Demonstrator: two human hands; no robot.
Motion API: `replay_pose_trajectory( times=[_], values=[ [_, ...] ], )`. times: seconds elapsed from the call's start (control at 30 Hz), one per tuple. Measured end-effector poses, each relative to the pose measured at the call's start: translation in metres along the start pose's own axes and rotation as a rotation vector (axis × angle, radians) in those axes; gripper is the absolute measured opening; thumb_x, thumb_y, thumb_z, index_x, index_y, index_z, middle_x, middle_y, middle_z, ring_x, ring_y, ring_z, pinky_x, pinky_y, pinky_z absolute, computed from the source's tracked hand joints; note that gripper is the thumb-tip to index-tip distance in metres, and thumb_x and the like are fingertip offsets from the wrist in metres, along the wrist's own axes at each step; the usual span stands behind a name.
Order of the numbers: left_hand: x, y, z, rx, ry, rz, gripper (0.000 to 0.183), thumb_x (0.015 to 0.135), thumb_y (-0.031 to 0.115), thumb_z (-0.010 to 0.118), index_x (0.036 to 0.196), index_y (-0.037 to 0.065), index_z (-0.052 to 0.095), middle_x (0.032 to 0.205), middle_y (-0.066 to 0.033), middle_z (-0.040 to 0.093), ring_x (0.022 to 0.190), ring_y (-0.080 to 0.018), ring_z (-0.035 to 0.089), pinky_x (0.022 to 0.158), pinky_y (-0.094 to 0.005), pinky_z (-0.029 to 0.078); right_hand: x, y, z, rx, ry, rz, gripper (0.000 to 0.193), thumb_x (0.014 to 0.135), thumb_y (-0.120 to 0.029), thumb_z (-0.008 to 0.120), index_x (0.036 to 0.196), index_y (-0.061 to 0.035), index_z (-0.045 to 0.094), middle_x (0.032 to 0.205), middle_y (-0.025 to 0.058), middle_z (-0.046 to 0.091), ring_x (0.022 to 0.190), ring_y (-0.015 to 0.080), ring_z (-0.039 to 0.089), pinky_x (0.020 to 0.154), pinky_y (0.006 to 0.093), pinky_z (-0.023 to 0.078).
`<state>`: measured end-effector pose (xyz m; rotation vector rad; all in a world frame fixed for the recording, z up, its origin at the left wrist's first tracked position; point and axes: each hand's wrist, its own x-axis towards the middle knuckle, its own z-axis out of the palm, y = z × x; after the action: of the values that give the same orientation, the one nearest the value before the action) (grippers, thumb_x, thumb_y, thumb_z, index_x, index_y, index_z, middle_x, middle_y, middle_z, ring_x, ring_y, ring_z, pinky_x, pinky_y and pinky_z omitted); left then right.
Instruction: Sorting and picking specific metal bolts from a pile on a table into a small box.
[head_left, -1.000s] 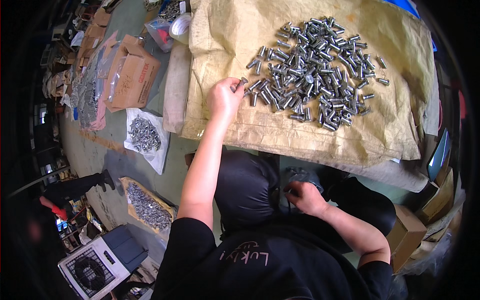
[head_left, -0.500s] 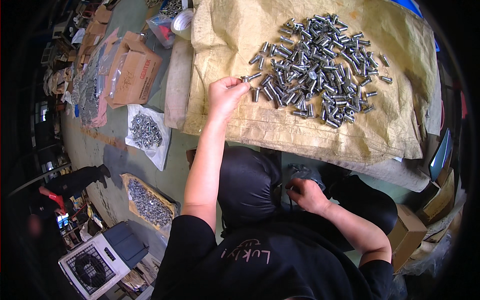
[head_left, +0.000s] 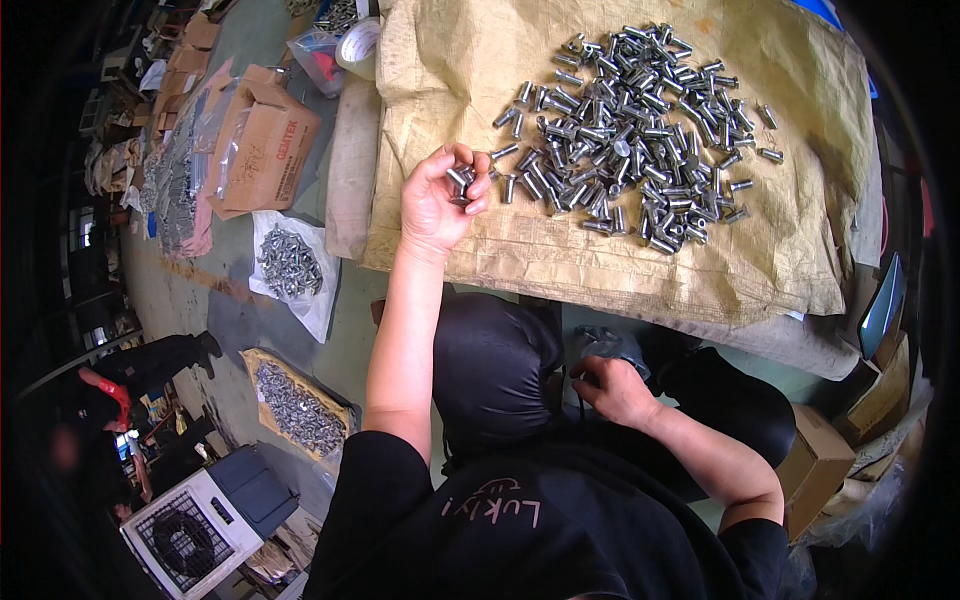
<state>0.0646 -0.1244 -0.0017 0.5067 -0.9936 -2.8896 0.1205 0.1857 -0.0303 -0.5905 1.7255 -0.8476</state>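
A heap of shiny metal bolts (head_left: pixel 640 140), short cylinders with flared heads, lies on a yellowish woven sheet (head_left: pixel 740 280) over the work surface. Just left of the heap, my left hand (head_left: pixel 440 205) is turned palm up. Its fingers curl round a few bolts (head_left: pixel 460 184), partly hidden by the fingers. One loose bolt (head_left: pixel 504 152) lies right beside my fingertips. Lower down, my right hand (head_left: pixel 618 392) stays over my lap with its fingers curled in. What it holds, if anything, is hidden. A crumpled clear plastic bag (head_left: pixel 612 345) is just beyond it.
On the floor to the left, metal parts lie on a white sheet (head_left: pixel 290 262) and in a shallow tan tray (head_left: pixel 300 408). A cardboard box (head_left: pixel 265 150) and a tape roll (head_left: pixel 358 46) are nearby. A fan unit (head_left: pixel 185 535) and another person (head_left: pixel 150 380) are lower left.
My left hand has rolled from a palm-down pinch at the heap's edge to palm up, showing the bolts in it. My right hand has stayed put.
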Motion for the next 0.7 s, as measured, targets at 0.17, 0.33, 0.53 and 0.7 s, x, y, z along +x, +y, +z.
replay_pose_trajectory(
  times=[0.17, 0.33, 0.53, 0.7],
  values=[
    [0.011, -0.007, -0.004, 0.350, 0.169, -0.011, 0.023, 0.090, 0.026, 0.052, 0.084, 0.004, 0.056, 0.070, -0.0057, 0.053, 0.051, -0.0135, 0.046, 0.043, -0.0233, 0.034, 0.001, 0.002, 0.001, -0.002, 0.007, -0.014, 0.022, 0.079, -0.021, 0.056, 0.093, -0.0045, 0.061, 0.079, 0.0198, 0.062, 0.079, 0.0359, 0.060, 0.072, 0.0413, 0.048],
    [0.036, -0.027, 0.014, 1.733, 0.251, 0.425, 0.022, 0.077, 0.027, 0.067, 0.080, 0.006, 0.067, 0.064, -0.0075, 0.062, 0.053, -0.0192, 0.058, 0.051, -0.0304, 0.045, 0.000, -0.001, 0.001, -0.026, 0.013, -0.025, 0.022, 0.079, -0.021, 0.056, 0.093, -0.0041, 0.061, 0.079, 0.0198, 0.062, 0.079, 0.0360, 0.060, 0.072, 0.0413, 0.048],
    [0.057, -0.034, 0.033, 2.019, 0.340, 0.102, 0.021, 0.072, 0.027, 0.070, 0.078, 0.007, 0.069, 0.073, -0.0113, 0.065, 0.071, -0.0259, 0.064, 0.063, -0.0368, 0.050, -0.001, -0.003, -0.002, -0.026, 0.020, -0.006, 0.023, 0.079, -0.022, 0.056, 0.093, -0.0043, 0.061, 0.079, 0.0197, 0.062, 0.078, 0.0359, 0.060, 0.072, 0.0414, 0.048],
    [0.065, -0.034, 0.030, 2.014, 0.350, 0.027, 0.025, 0.069, 0.028, 0.073, 0.079, 0.006, 0.069, 0.072, -0.0108, 0.065, 0.068, -0.0248, 0.064, 0.063, -0.0349, 0.051, -0.002, -0.003, -0.002, -0.022, 0.027, -0.012, 0.023, 0.080, -0.022, 0.055, 0.094, -0.0046, 0.061, 0.079, 0.0192, 0.063, 0.079, 0.0351, 0.060, 0.072, 0.0410, 0.048]
  ],
)
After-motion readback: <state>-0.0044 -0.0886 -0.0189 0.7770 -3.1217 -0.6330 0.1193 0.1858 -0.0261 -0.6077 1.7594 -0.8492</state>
